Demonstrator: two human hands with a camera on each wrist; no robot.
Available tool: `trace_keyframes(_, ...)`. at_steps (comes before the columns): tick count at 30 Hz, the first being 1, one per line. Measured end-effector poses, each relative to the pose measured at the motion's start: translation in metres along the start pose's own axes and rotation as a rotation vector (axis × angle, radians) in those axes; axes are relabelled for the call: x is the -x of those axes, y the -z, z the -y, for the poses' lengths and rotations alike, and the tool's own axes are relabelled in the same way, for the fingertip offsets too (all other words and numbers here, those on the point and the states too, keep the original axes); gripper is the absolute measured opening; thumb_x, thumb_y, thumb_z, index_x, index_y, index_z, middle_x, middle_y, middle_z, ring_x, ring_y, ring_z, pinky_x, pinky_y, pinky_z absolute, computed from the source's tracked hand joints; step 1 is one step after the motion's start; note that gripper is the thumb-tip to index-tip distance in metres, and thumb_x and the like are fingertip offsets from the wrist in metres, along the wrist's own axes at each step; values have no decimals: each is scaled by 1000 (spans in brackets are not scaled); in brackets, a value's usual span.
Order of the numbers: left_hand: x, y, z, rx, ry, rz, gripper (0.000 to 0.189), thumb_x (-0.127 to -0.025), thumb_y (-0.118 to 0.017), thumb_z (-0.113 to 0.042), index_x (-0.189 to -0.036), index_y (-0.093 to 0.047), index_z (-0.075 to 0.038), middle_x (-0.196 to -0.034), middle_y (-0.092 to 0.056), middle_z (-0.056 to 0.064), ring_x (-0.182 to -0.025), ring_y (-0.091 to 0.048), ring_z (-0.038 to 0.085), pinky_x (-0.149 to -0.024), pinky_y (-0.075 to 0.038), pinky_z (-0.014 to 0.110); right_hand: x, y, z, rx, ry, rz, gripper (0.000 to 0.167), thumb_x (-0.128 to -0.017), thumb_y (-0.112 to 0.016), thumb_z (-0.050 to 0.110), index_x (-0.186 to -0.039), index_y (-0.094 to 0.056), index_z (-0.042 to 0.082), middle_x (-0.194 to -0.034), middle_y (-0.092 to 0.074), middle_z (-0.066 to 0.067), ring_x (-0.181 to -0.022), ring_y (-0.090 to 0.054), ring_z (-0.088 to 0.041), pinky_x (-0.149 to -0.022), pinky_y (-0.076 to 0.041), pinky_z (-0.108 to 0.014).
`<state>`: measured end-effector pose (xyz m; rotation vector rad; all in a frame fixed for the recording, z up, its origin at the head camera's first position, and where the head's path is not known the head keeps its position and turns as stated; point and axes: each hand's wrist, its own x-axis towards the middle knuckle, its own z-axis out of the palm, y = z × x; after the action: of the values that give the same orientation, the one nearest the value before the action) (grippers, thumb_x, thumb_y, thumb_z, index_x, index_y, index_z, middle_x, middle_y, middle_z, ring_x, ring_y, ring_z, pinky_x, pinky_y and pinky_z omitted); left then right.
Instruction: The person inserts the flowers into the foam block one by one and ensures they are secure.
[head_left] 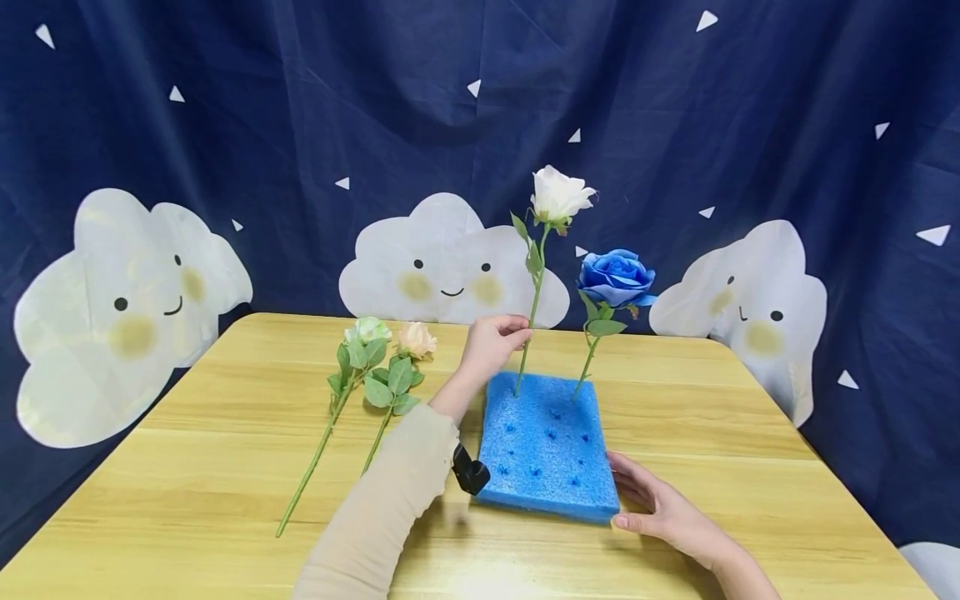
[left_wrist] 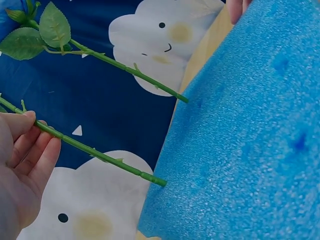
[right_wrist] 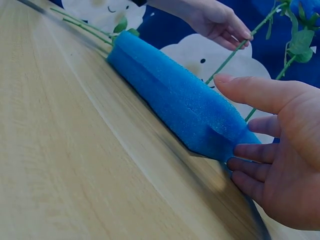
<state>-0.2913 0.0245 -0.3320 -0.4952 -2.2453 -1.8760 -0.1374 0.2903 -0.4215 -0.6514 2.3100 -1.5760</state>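
A white rose [head_left: 561, 197] stands nearly upright, its stem end at the back left of a blue foam block [head_left: 543, 450]. My left hand [head_left: 495, 342] pinches its green stem [left_wrist: 95, 151] between thumb and fingers, partway up. To the right, a blue rose [head_left: 617, 278] stands in the same block, leaning a little right. At the block's front right corner is my right hand [head_left: 663, 512], thumb by the front edge and fingers along the right side. In the right wrist view those fingers [right_wrist: 255, 152] are loosely extended, fingertips right at the foam.
On the table's left lie a pale green-white rose [head_left: 367, 330] and a peach rose [head_left: 417, 340], stems toward the front. Several small holes mark the foam's top. Behind the wooden table [head_left: 225, 467] hangs a dark blue curtain [head_left: 420, 108] with smiling clouds.
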Motion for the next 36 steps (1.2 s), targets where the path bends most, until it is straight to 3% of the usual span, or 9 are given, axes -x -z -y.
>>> trace_keyframes(10, 5, -1, 4, -24, -10, 15, 14, -85, -66, -5, -95, -70, 5, -90, -69, 15, -73, -67, 22, -66, -54, 23, 1, -1, 3, 5, 25, 1, 71, -89, -61, 5, -144, -17, -6, -142, -24, -34, -119, -38, 5, -96, -31, -12)
trace_keyframes(21, 11, 1, -1, -139, -39, 58, 16, -86, -65, -9, -97, -71, 1, -93, -70, 11, -75, -68, 18, -68, -53, 23, 0, -1, 4, 18, 53, 2, 70, -89, -60, 4, -143, -18, -7, -141, -26, -34, -119, -38, 7, -96, -32, -12)
trace_keyframes(30, 12, 2, 0, -107, -31, 37, 14, -85, -66, -8, -94, -70, 2, -89, -70, 12, -72, -68, 20, -65, -54, 23, 0, -1, 4, 3, 58, 8, 70, -89, -60, 3, -143, -18, -7, -141, -25, -34, -119, -38, 7, -96, -31, -12)
trace_keyframes(36, 11, 1, 3, -152, -40, 17, 12, -85, -67, -11, -91, -70, -1, -85, -69, 8, -74, -65, 17, -65, -51, 22, 0, -1, 6, 8, 39, 8, 70, -89, -60, 4, -143, -17, -8, -141, -25, -34, -118, -38, 8, -95, -32, -12)
